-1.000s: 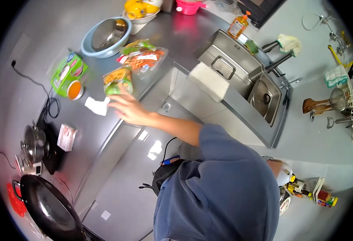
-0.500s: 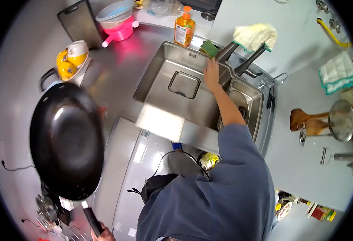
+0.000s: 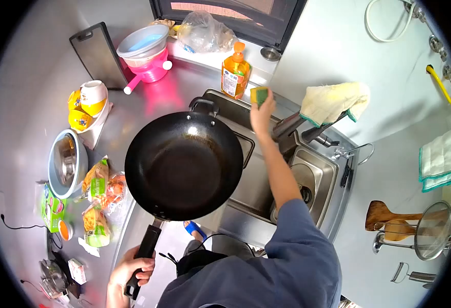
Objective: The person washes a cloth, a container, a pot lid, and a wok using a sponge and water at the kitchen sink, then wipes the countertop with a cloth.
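A black wok (image 3: pixel 184 167) is held by its handle in my left hand (image 3: pixel 135 269), at the lower left. Its round pan hangs over the left part of the steel sink (image 3: pixel 256 192), with the dark inside facing up. My right hand (image 3: pixel 263 114) grips a green and yellow sponge (image 3: pixel 259 96) above the sink's back edge. An orange soap bottle (image 3: pixel 235 73) stands just left of the sponge. The faucet (image 3: pixel 315 134), partly covered by a pale cloth (image 3: pixel 333 101), is to the right of my right hand.
A pot lid lies in the small right basin (image 3: pixel 328 179). Pink and grey basins (image 3: pixel 146 51) and a cutting board (image 3: pixel 99 56) stand at the back left. Food packets (image 3: pixel 96 226), a blue bowl (image 3: pixel 84 167) and yellow cups (image 3: pixel 80 120) line the left counter. Utensils (image 3: pixel 389 220) hang at right.
The wok has moved right, over the sink, in my left hand. My right hand has picked up the sponge from beside the faucet and raised it towards the soap bottle.
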`<state>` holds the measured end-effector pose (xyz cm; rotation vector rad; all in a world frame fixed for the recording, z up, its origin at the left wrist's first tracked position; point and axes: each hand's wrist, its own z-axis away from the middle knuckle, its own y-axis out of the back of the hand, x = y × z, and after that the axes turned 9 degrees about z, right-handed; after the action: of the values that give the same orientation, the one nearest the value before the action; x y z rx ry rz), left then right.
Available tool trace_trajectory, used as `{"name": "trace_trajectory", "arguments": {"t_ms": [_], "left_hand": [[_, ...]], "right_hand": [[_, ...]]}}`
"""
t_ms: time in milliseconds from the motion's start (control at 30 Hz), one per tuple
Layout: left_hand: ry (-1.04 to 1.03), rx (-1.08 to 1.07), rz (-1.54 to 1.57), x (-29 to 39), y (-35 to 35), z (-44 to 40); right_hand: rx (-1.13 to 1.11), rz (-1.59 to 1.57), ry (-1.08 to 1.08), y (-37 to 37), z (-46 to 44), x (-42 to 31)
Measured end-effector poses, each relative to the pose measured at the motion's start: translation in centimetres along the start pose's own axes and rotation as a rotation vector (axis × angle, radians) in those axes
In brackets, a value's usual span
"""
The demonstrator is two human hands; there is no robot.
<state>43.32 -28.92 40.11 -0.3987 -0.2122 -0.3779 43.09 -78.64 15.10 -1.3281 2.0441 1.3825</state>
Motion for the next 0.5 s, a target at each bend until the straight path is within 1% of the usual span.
{"name": "trace_trajectory", "arguments": {"t_ms": [67, 100, 167, 200, 233, 300, 333, 400, 433, 500], "left_hand": [[-0.018, -0.052, -0.025, 1.0, 0.0, -0.4], [-0.016, -0.086, -0.029, 1.5, 0.1, -0.6], [-0.1, -0.104, -0.051, 2.2, -1.0, -0.6], [-0.129, -0.161, -0.05, 2.6, -1.0, -1.0], [-0.161, -0.148, -0.065, 2.7, -2.0, -0.9], [-0.217, -0.202, -0.063, 3.6, -2.8, -1.6], [-0.24, -0.235, -0.074, 4.0, -3.1, -1.9], [-0.267, -0.268, -0.062, 4.8, -3.6, -2.5], [-0.279, -0.288, -0.055, 5.2, -4.1, -2.7], [-0.289, -0.298, -0.038, 6.1, -4.7, -3.0]], "right_hand": [[-0.023, -0.226, -0.035, 0.9, 0.1, -4.8], [-0.037, -0.269, -0.074, 1.5, -0.5, -7.0], [0.122, -0.26, 0.097, 2.2, -3.2, -9.7], [0.168, -0.224, 0.106, 3.1, -5.2, -11.6], [0.196, -0.191, 0.118, 3.9, -7.3, -13.0], [0.185, -0.056, 0.142, 2.8, -12.0, -13.8], [0.186, -0.056, 0.154, 2.0, -13.7, -14.2], [0.003, 0.266, 0.213, 0.3, -16.3, -14.4], [0.007, 0.26, 0.218, -0.5, -17.5, -14.3], [-0.066, 0.481, 0.346, -2.0, -19.1, -13.7]]}}
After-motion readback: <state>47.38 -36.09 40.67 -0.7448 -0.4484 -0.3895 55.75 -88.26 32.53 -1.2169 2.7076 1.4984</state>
